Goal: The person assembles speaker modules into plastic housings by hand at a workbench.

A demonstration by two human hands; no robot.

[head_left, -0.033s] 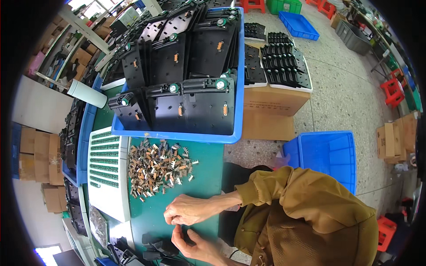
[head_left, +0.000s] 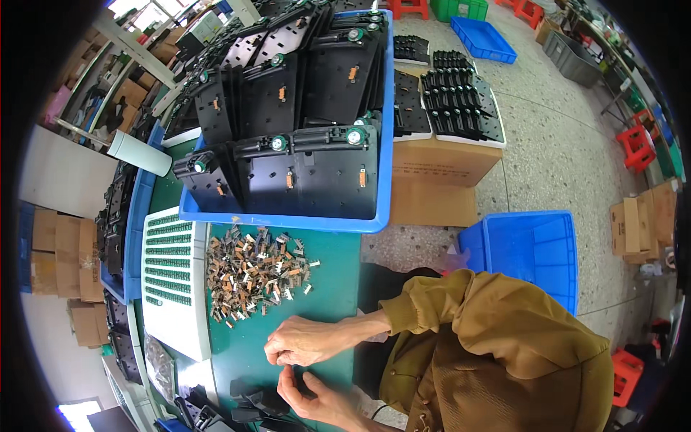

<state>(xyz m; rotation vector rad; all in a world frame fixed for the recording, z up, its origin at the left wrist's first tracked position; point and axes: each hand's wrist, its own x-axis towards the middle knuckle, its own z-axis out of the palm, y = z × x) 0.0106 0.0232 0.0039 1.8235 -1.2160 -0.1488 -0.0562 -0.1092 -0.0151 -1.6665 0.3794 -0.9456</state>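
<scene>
My right hand [head_left: 305, 340] is closed in a pinch above the green tabletop [head_left: 335, 259], its fingertips close to those of my left hand. Just below it, my left hand [head_left: 314, 399] curls its fingers with the thumb apart from them. A dark shape shows in that hand's grip, too hidden to name. Black plastic parts [head_left: 248, 398] lie beside the left hand. Beyond the right hand spreads a pile of small electronic components [head_left: 255, 273], brown and black with metal pins. What the right fingertips pinch cannot be seen.
A blue crate [head_left: 288, 222] full of black panels stands on the table's far side. To the left are a white foam tray [head_left: 176, 324] with rows of green circuit boards and a white cylinder [head_left: 140, 153]. At right, a blue bin [head_left: 529, 252] rests on the floor near cardboard boxes [head_left: 439, 169].
</scene>
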